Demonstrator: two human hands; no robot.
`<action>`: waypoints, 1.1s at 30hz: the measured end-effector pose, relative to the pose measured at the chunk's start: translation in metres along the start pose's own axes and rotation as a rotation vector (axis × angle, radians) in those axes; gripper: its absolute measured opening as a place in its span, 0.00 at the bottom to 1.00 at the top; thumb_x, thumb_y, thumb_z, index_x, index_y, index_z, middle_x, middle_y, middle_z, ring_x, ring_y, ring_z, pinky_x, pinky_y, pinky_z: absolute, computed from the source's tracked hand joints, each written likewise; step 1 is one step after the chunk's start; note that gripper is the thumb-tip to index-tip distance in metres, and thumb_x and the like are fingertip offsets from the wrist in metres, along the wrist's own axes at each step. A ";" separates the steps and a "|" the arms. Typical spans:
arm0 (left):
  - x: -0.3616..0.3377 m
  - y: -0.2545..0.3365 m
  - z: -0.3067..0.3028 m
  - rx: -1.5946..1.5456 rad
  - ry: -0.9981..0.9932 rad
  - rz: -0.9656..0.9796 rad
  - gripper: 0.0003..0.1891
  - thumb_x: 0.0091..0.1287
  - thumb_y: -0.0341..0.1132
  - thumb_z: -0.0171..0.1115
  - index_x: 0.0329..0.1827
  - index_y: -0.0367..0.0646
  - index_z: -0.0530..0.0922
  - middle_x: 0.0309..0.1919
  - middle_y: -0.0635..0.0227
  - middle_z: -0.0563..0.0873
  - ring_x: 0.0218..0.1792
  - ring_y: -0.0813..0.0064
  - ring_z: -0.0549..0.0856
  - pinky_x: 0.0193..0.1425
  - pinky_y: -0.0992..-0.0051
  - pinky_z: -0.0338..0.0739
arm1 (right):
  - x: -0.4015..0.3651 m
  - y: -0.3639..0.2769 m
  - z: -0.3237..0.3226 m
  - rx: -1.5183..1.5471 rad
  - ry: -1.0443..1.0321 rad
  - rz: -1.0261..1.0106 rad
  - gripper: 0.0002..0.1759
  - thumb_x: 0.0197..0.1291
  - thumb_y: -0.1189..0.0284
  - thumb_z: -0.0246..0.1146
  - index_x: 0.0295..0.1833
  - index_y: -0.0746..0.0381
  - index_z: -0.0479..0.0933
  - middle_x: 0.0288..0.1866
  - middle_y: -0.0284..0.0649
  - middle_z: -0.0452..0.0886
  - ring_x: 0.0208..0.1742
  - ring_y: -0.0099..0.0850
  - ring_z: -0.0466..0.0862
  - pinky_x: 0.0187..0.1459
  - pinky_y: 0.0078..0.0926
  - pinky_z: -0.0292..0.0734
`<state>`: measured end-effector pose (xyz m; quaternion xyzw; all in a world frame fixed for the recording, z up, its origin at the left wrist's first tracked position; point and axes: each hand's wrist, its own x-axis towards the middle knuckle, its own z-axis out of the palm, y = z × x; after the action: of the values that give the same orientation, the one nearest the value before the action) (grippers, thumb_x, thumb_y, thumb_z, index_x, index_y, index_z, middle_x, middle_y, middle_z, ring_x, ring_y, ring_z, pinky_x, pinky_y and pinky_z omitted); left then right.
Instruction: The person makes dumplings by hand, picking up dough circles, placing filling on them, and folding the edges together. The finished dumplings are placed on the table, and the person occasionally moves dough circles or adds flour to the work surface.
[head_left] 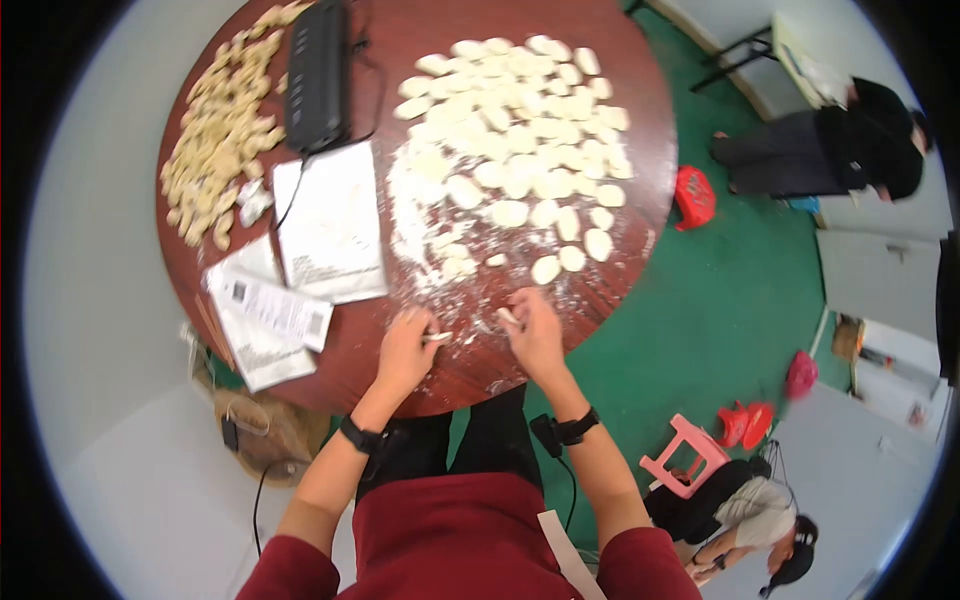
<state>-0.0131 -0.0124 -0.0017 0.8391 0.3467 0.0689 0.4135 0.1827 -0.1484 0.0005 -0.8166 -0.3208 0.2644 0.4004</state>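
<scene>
Near the front edge of the round red-brown table (455, 385), my left hand (407, 348) pinches a small pale dough piece (438, 338) between thumb and fingers. To its right, my right hand (535, 328) holds another small dough piece (508, 316) at its fingertips. The two hands are apart. Just beyond them lie a small loose bit of dough (496, 260) and a little dough cluster (457, 262) on floured wood. Farther back, many flattened dough pieces (520, 175) cover the table.
At the left are a pile of shaped dough pieces (220, 130), a black device (318, 75) with a cable, and silvery bags (330, 225). A red stool (694, 197) stands right of the table. One person (850, 140) stands at upper right, another (750, 510) at lower right.
</scene>
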 end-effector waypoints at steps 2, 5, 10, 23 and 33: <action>0.002 0.004 -0.002 -0.133 -0.026 -0.062 0.09 0.59 0.26 0.71 0.39 0.40 0.79 0.38 0.55 0.83 0.44 0.51 0.84 0.50 0.58 0.78 | 0.002 -0.006 -0.001 -0.020 0.117 -0.220 0.12 0.54 0.80 0.71 0.43 0.60 0.78 0.34 0.43 0.77 0.39 0.46 0.80 0.41 0.44 0.75; 0.008 0.004 -0.005 0.029 0.198 0.097 0.10 0.58 0.24 0.69 0.41 0.39 0.80 0.45 0.54 0.87 0.52 0.49 0.85 0.61 0.57 0.78 | 0.005 -0.015 -0.014 -0.220 0.203 -0.435 0.06 0.58 0.78 0.64 0.42 0.60 0.80 0.37 0.43 0.78 0.43 0.46 0.81 0.46 0.44 0.76; 0.024 -0.031 0.008 0.208 0.236 0.265 0.17 0.56 0.20 0.66 0.49 0.39 0.77 0.59 0.47 0.79 0.62 0.41 0.78 0.67 0.52 0.73 | -0.010 0.005 0.001 -0.373 -0.012 -0.427 0.09 0.57 0.74 0.64 0.44 0.60 0.76 0.44 0.41 0.75 0.50 0.42 0.77 0.49 0.40 0.71; 0.000 -0.046 0.017 0.210 0.037 0.446 0.18 0.71 0.31 0.64 0.58 0.29 0.75 0.62 0.41 0.76 0.63 0.38 0.75 0.70 0.48 0.68 | -0.034 0.024 0.017 -0.339 0.020 -0.451 0.12 0.55 0.66 0.73 0.42 0.57 0.81 0.46 0.39 0.77 0.56 0.40 0.76 0.55 0.41 0.71; 0.031 -0.033 0.015 0.176 -0.035 0.383 0.09 0.69 0.29 0.63 0.49 0.36 0.79 0.49 0.51 0.79 0.54 0.45 0.78 0.62 0.52 0.71 | -0.030 0.020 0.025 -0.405 0.010 -0.320 0.22 0.48 0.68 0.78 0.48 0.60 0.80 0.56 0.43 0.75 0.63 0.43 0.74 0.60 0.42 0.72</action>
<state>-0.0015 0.0113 -0.0411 0.9237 0.1783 0.1012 0.3238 0.1518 -0.1680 -0.0245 -0.8203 -0.4904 0.1240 0.2671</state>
